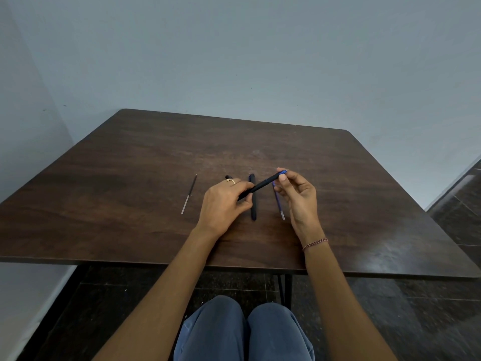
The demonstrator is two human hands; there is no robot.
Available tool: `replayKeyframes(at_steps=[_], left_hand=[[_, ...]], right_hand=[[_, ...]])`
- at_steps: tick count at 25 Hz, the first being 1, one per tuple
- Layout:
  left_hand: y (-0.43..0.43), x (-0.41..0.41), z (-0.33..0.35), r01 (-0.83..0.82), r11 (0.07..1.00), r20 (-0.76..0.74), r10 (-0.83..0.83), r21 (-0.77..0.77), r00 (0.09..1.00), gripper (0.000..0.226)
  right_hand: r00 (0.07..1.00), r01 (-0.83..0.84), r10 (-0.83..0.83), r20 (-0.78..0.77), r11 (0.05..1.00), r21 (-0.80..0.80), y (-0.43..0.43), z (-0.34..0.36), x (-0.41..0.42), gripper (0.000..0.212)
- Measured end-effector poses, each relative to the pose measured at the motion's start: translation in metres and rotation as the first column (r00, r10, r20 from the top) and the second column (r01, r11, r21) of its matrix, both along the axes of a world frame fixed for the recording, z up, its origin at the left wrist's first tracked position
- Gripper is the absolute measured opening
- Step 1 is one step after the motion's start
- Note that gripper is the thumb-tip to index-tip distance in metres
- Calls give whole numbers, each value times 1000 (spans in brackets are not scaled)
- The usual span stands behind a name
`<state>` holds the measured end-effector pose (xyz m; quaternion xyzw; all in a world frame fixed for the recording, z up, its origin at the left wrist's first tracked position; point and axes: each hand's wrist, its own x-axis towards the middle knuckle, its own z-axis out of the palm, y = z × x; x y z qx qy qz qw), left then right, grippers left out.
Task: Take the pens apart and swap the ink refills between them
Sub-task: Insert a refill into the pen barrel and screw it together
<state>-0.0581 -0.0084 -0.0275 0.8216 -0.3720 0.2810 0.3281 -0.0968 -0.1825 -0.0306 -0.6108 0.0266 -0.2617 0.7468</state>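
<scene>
A dark pen (263,185) with a blue tip section is held slanted above the table between both hands. My left hand (223,204) grips its lower barrel end. My right hand (296,194) pinches the blue tip end with thumb and fingers. Beneath it a dark pen barrel (253,204) lies on the table, pointing away from me. A blue ink refill (279,204) lies just to its right, partly hidden by my right hand. A black ink refill (189,194) lies apart to the left. Another small dark piece (228,176) shows behind my left hand.
The brown wooden table (130,178) stands against a pale wall, its near edge just above my knees. Dark tiled floor shows at the right and under the table.
</scene>
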Motion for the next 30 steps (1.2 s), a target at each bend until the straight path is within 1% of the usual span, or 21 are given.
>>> replayKeyframes(at_steps=[1,3,5,6,8,9,10,11,12,14,15,16,18,19,21,24,28,29,30], left_hand=[[0,0,0,4,1000,-2,-4,-2,1000,18],[0,2,0,3,1000,-8,-3,-25,1000,18],[1,2,0,-36,993,-46,31,-114,998,18],[2,3,-1,-70,983,-72,59,-172,996,18],[1,6,-4,-139,953,-144,103,-269,984,18],[1,7,-4,-172,935,-192,116,-310,975,17],[1,8,-4,-206,914,-242,125,-350,962,17],[2,11,-4,-240,888,-289,129,-391,949,18],[2,13,-5,-270,864,-329,131,-425,935,18],[4,15,-6,-302,835,-364,133,-460,922,19],[4,16,-6,-302,832,-363,131,-466,922,19],[4,16,-7,-297,832,-359,128,-468,924,20],[5,16,-7,-296,832,-364,124,-469,923,20],[5,17,-7,-303,830,-371,127,-467,920,20],[5,19,-8,-306,825,-380,122,-474,917,21],[5,19,-10,-293,823,-386,98,-486,917,21],[4,19,-9,-297,821,-407,87,-487,909,21],[5,18,-9,-296,825,-407,88,-482,909,21],[5,17,-8,-298,831,-403,99,-469,910,21]], right_hand=[[1000,4,-4,3,1000,-16,1,0,0,14],[1000,24,-23,10,994,-110,2,2,-1,17],[992,121,-107,74,967,-225,5,1,-4,22],[973,217,-187,132,940,-265,6,1,-6,23],[911,404,-342,228,849,-341,7,2,-7,22],[895,445,-378,236,800,-403,9,5,-5,21],[898,439,-386,211,753,-491,13,9,1,20],[911,397,-379,164,693,-602,19,14,9,19],[921,336,-370,119,604,-722,27,20,18,18],[935,225,-343,97,356,-907,44,26,34,16],[941,176,-325,92,240,-955,51,27,42,15],[946,133,-313,80,152,-979,58,27,48,15],[951,73,-304,64,18,-997,65,27,58,15],[951,55,-304,62,-29,-998,68,27,61,14],[942,26,-332,51,-80,-996,71,26,66,12],[915,-29,-403,14,-99,-995,71,24,70,10],[907,-87,-418,-45,-84,-993,71,18,73,10],[906,-84,-419,-51,-60,-995,71,16,73,10],[904,-68,-424,-56,-14,-998,68,14,72,13]])
